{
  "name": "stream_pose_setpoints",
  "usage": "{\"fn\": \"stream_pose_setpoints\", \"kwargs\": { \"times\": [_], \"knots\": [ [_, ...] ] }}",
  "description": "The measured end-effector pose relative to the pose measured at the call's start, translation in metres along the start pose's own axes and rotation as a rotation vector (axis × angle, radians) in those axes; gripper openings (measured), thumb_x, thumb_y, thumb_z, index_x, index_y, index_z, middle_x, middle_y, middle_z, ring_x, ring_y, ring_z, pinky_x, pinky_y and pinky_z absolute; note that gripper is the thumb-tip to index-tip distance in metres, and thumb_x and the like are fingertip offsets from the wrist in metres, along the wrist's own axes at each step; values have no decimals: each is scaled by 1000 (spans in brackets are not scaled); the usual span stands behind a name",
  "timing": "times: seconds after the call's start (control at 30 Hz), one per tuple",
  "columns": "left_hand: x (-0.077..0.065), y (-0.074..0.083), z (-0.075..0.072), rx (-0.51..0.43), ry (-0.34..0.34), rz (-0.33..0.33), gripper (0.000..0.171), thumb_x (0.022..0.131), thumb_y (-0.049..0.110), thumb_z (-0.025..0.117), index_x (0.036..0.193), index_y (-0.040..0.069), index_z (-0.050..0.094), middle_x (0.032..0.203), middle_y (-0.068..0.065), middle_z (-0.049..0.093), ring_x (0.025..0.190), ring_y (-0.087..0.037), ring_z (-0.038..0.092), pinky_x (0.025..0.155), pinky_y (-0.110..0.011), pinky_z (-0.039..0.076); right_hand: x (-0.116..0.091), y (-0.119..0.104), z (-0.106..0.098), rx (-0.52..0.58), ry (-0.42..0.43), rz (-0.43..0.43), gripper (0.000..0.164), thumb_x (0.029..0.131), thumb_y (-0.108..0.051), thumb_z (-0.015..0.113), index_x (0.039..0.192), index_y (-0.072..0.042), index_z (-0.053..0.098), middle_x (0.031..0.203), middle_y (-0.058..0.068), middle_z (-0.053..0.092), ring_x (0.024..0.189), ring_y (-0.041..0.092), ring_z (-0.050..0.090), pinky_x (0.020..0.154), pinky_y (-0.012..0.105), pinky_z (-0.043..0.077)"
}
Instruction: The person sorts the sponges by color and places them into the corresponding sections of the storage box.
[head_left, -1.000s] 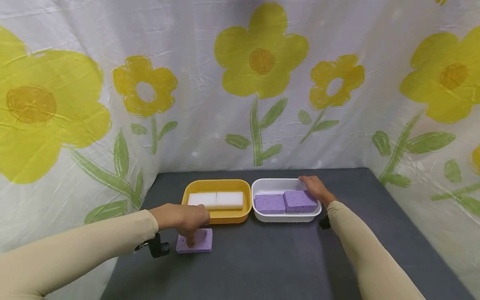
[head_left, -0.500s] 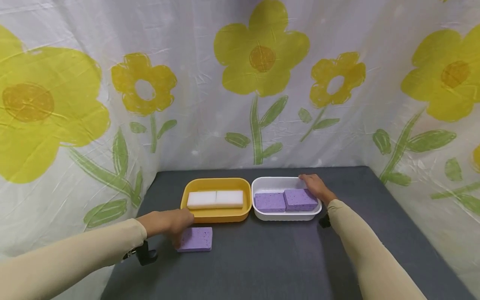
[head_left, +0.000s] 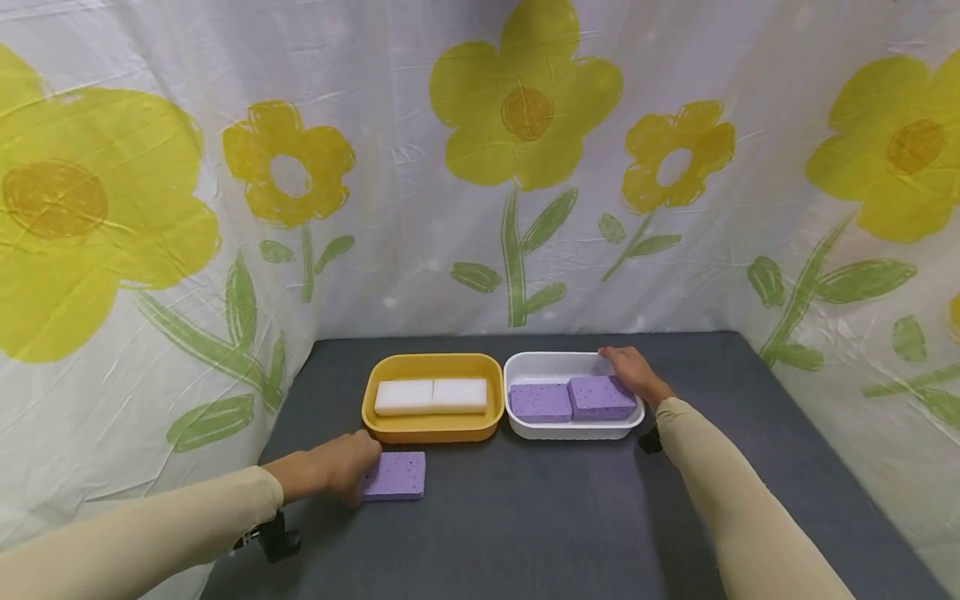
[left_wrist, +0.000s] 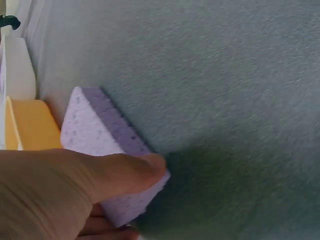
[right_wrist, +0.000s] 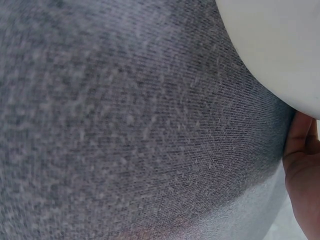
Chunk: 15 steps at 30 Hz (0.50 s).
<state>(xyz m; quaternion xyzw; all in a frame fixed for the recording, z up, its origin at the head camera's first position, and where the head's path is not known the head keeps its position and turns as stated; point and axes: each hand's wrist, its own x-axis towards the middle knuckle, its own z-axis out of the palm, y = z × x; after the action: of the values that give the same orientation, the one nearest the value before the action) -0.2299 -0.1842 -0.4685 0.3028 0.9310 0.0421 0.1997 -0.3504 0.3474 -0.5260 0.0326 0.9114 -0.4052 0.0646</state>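
On the dark table in the head view, a purple sponge (head_left: 395, 476) lies flat in front of the yellow tray (head_left: 433, 436). My left hand (head_left: 337, 468) grips its left end. In the left wrist view the thumb (left_wrist: 135, 172) lies across the sponge (left_wrist: 92, 122), with fingers partly visible on its other side. My right hand (head_left: 636, 375) holds the right end of the white tray (head_left: 573, 432) near its far corner. Part of that hand shows in the right wrist view beside the tray's outer wall (right_wrist: 285, 45); its other fingers are hidden.
Two white sponges (head_left: 431, 397) lie side by side in the yellow tray. The white tray stands close beside it and contains two purple sponges (head_left: 540, 403), the right one sitting higher. A flowered curtain (head_left: 375, 275) encloses the back and sides of the table.
My left hand has moved from above the purple sponge to its left end and come down, now gripping that end. The sponge and the right hand have stayed in place.
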Motion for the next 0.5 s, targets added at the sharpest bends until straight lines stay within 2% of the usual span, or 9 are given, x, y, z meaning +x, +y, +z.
{"fn": "stream_pose_setpoints", "kwargs": {
  "times": [0.07,0.2,0.33,0.5],
  "knots": [
    [-1,-1,5,15,36,20,40,69,-1,100,90,7,67,82,-3,62,70,-14,53,62,-34,54,-1,-1,0,4,-5,11,66,116,-40,37,150,12,57,162,33,50,155,51,42,132,61,29],
    [-3,0,11,-14,102,53,39,69,-1,99,86,10,66,74,3,59,64,-11,49,55,-31,47,-1,-1,1,3,-11,22,66,116,-41,37,150,12,57,163,34,49,156,51,41,132,61,28],
    [2,4,10,-54,161,154,40,70,4,99,96,10,69,83,6,61,71,-8,50,60,-27,47,0,-1,1,-13,-1,12,66,116,-41,37,149,13,58,161,34,50,154,51,43,131,61,29],
    [18,26,1,-63,203,297,42,74,14,98,105,9,71,87,9,64,75,-3,52,65,-22,48,0,-1,-1,-17,4,1,65,116,-40,38,147,12,60,160,34,51,154,51,44,131,61,31]
  ]
}}
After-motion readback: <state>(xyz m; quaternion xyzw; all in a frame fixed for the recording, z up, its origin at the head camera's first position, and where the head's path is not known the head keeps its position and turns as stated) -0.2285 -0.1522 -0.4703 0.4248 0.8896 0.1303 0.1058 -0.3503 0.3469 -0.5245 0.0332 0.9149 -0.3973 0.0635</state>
